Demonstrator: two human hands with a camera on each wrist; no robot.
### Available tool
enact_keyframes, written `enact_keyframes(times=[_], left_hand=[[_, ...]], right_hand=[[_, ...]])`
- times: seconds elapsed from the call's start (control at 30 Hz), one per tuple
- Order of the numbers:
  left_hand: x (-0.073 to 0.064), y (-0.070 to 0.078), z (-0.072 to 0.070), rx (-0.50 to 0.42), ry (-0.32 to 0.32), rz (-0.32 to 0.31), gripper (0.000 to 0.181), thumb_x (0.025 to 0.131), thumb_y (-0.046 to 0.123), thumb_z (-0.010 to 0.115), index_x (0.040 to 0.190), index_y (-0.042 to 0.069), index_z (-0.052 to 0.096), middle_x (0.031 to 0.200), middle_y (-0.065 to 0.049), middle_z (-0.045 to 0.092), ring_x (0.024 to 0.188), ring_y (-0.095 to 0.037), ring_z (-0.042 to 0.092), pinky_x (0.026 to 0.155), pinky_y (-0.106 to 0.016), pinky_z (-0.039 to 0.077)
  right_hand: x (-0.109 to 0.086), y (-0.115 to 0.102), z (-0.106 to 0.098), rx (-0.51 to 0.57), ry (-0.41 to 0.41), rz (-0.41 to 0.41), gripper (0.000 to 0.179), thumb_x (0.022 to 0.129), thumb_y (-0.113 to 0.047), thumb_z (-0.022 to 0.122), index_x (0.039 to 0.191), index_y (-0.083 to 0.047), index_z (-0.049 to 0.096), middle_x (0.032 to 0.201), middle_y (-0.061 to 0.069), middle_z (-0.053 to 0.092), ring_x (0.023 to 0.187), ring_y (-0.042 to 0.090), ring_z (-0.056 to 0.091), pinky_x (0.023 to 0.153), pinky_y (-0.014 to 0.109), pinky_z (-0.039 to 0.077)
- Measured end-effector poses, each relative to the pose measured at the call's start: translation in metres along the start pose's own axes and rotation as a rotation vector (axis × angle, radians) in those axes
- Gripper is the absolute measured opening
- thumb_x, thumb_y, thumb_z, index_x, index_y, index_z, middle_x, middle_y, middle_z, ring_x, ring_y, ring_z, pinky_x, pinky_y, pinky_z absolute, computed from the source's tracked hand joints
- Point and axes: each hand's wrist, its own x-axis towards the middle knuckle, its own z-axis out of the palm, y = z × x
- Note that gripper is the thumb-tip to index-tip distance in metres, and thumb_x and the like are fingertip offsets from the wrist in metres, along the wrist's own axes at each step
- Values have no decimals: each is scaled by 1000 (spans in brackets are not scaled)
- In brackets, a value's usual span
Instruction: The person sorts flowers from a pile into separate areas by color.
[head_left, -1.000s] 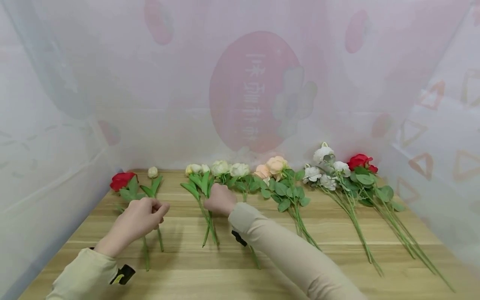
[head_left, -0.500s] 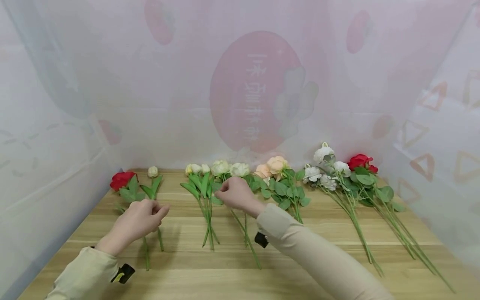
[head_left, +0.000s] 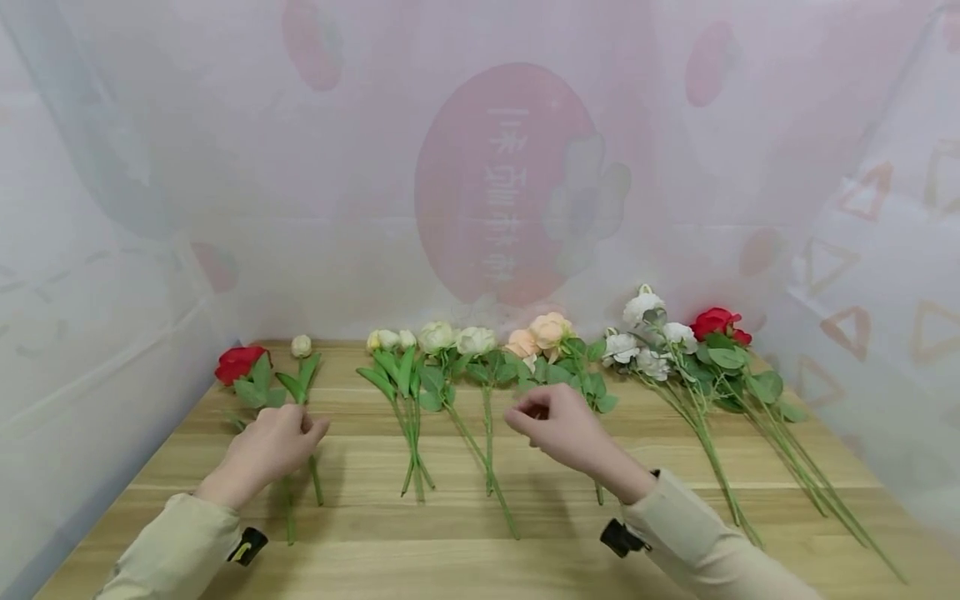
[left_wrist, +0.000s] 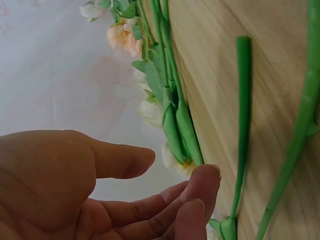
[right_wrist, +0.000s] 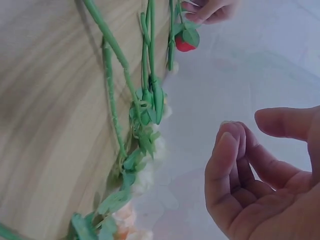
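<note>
My left hand hovers with loosely bent fingers over the stems of a red rose and a single white tulip. In the left wrist view, thumb and fingers stand apart with nothing between them; the tulip's green stem lies beyond. Above the table, my right hand is in front of the peach flowers, hiding part of their stems and leaves. The right wrist view also has a gap between its thumb and fingers. Left of it lie two cream-white flowers with crossing stems and a bunch of white tulips.
Toward the right lie a bunch of white flowers and red roses, their long stems pointing to the front right. Pale printed sheets enclose the wooden table at the back and sides.
The right hand has drawn away from the white tulips, moving right past the cream-white flowers to the peach ones. A stem now lies added among the tulips. The left hand has hardly moved.
</note>
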Motion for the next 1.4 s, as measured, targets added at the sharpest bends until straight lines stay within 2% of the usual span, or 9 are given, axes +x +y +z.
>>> enact_keyframes(times=[0.27, 0.4, 0.5, 0.63, 0.73, 1.0, 1.17, 1.4], left_hand=[[14, -10, 4, 66, -15, -60, 47, 99, 26, 52, 56, 17, 35, 53, 4, 26, 48, -10, 24, 41, -24, 23], [21, -15, 2, 87, -34, -102, 41, 99, 24, 52, 61, 13, 41, 59, -4, 39, 49, -15, 36, 42, -30, 32], [24, -19, 1, 78, -57, -136, 34, 96, 22, 51, 66, 9, 47, 60, -9, 49, 49, -19, 48, 44, -34, 38], [28, -23, 5, 43, -97, -167, 24, 91, 17, 55, 70, 6, 52, 55, -8, 54, 46, -19, 54, 45, -34, 41], [31, -26, 8, 28, -114, -163, 22, 88, 12, 58, 68, 5, 54, 50, -6, 55, 45, -17, 54, 46, -33, 41], [33, -23, 6, 8, -147, -109, 19, 82, 1, 54, 64, 0, 57, 46, -3, 57, 41, -16, 58, 43, -28, 45], [34, -18, -3, -28, -133, -74, 23, 85, 2, 54, 62, 0, 58, 47, -2, 59, 43, -17, 60, 44, -28, 47], [30, -10, -24, -73, -119, -30, 35, 89, 6, 57, 55, 4, 63, 50, -3, 60, 46, -17, 60, 51, -31, 48]], right_hand=[[-28, 14, -9, 114, -5, 48, 19, 96, -25, 67, 91, -7, 71, 73, 5, 62, 63, 27, 60, 55, 37, 52], [-33, 16, -10, 135, 10, 59, 16, 96, -20, 66, 92, -6, 72, 75, 6, 62, 66, 32, 61, 56, 38, 52], [-33, 17, -11, 145, 12, 68, 16, 97, -19, 66, 92, -5, 72, 75, 5, 62, 67, 31, 61, 57, 38, 53], [-34, 18, -13, 168, 20, 71, 16, 96, -20, 67, 94, -4, 72, 76, 7, 63, 67, 28, 61, 56, 36, 53], [-36, 19, -16, 191, 36, 75, 17, 96, -19, 67, 96, -3, 72, 78, 9, 63, 67, 26, 60, 56, 34, 53], [-38, 21, -19, 210, 33, 94, 17, 96, -18, 67, 96, -2, 72, 77, 8, 63, 67, 26, 61, 57, 36, 54], [-38, 22, -20, 192, 40, 96, 17, 95, -19, 67, 95, -3, 72, 77, 7, 63, 67, 25, 60, 58, 38, 54], [-38, 22, -21, 192, 45, 125, 17, 96, -20, 66, 98, -4, 72, 79, 8, 63, 69, 25, 60, 58, 38, 53]])
